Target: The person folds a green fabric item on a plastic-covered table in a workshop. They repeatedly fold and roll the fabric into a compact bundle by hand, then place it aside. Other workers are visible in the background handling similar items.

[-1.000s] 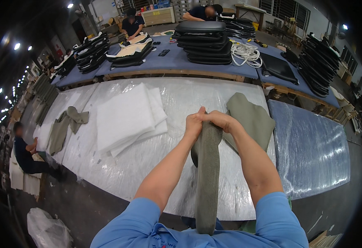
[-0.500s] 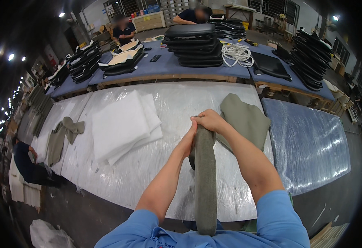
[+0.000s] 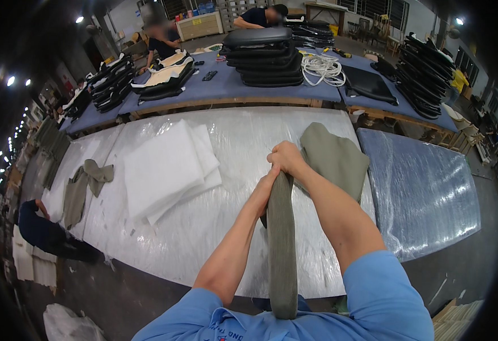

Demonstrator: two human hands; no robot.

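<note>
A grey-green fabric-covered cushion (image 3: 283,244) stands on its narrow edge, running from my chest out over the plastic-covered table. My left hand (image 3: 272,172) is closed around its far end. Just beyond and above, my right hand (image 3: 288,157) makes a fist against that same end; what its fingers pinch is hidden. To the right of my hands lies a folded grey-green fabric piece (image 3: 337,159). White padding sheets (image 3: 164,170) are stacked to the left.
More grey-green fabric (image 3: 77,193) lies at far left. A plastic-wrapped blue panel (image 3: 425,193) is at right. Behind, a blue-topped table (image 3: 203,94) carries black cushion stacks (image 3: 258,59) and coiled white cord (image 3: 323,69). Co-workers stand beyond it, and another person (image 3: 42,230) bends at left.
My right hand has moved slightly up and away at the cushion's far end, its fingers now curled into a fist. My left hand keeps its hold. The view has shifted a little.
</note>
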